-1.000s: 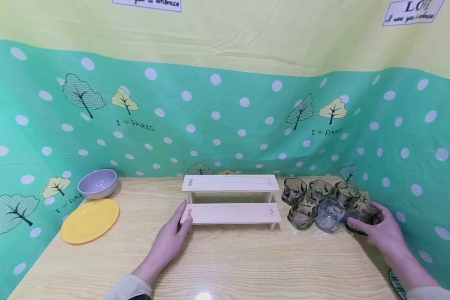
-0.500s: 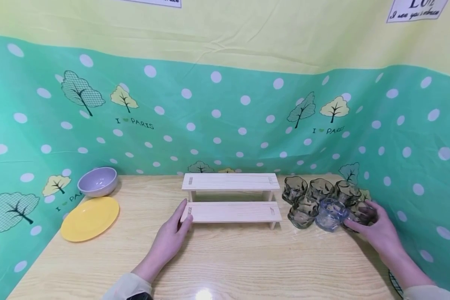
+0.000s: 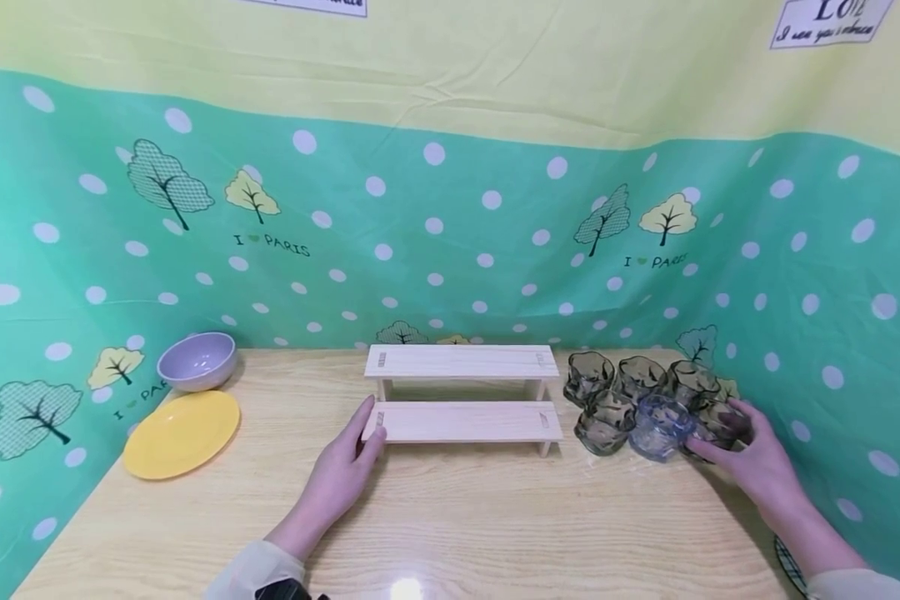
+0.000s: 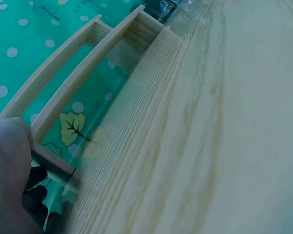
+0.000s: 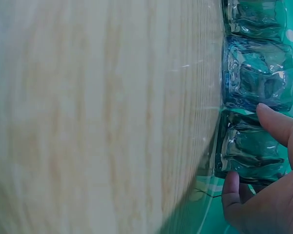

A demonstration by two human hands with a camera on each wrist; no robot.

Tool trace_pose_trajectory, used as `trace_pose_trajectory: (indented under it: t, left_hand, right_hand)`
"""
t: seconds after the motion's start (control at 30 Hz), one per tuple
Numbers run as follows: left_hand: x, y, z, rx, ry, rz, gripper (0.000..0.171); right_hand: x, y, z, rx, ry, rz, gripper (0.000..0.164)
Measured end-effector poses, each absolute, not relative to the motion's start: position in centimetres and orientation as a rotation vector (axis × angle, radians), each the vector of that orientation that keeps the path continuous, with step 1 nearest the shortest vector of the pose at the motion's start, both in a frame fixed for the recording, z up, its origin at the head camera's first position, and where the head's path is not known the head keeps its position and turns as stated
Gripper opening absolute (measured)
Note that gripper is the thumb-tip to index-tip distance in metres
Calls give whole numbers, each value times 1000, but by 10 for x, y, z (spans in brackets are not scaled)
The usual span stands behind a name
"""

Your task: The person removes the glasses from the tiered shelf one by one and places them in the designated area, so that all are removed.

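Observation:
A two-tier wooden riser (image 3: pixel 461 422) stands at the back middle of the table in the head view. My left hand (image 3: pixel 339 471) grips the left end of its lower tier, the thumb at the front corner. In the left wrist view, my fingers curl below the end of the riser (image 4: pixel 63 95). On the right, my right hand (image 3: pixel 767 467) holds a smoky grey wavy glass cup (image 5: pixel 251 148) between thumb and fingers. Beside that cup, right at the thumb tip, is a clear bluish glass cup (image 3: pixel 658 429).
Several more smoky glass cups (image 3: pixel 605 423) cluster between the riser and the right hand. Far left are a purple bowl (image 3: pixel 197 362) and a yellow plate (image 3: pixel 182 433) on the wood-grain table (image 3: pixel 465 517). A green dotted cloth (image 3: pixel 435 225) hangs behind and along both sides.
My right hand and the smoky glass cup it holds have shifted slightly left, toward the bluish cup. The left hand stays on the riser's end. The head view has tilted a little.

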State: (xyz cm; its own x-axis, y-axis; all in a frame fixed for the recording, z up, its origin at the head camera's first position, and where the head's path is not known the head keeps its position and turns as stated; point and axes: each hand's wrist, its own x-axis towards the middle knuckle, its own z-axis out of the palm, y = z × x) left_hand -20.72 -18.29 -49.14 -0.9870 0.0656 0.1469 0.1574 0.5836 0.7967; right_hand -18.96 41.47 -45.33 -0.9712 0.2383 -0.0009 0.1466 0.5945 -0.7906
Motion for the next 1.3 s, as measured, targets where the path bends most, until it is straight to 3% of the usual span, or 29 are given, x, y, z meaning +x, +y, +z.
trace_pose_trajectory:
  t: [0.37,0.73,1.03,1.3]
  left_hand:
    - [-213,-184,-489,-269,-2665,-1331,68]
    - [-206,-192,-481,-330,-2682,-1170,69]
    - [-202,-193,-465,-395,-2732,-894,70]
    - [-200,-187,-456,-480,-2713,-620,71]
  right_hand:
    - [-190,415,-443,-355,-2820,1245,135]
    - [-187,399,-429,-169,-2782,881,124]
    - [-183,362,-417,135,-2635,708,118]
    - [-180,330,-412,244,-2626,612,111]
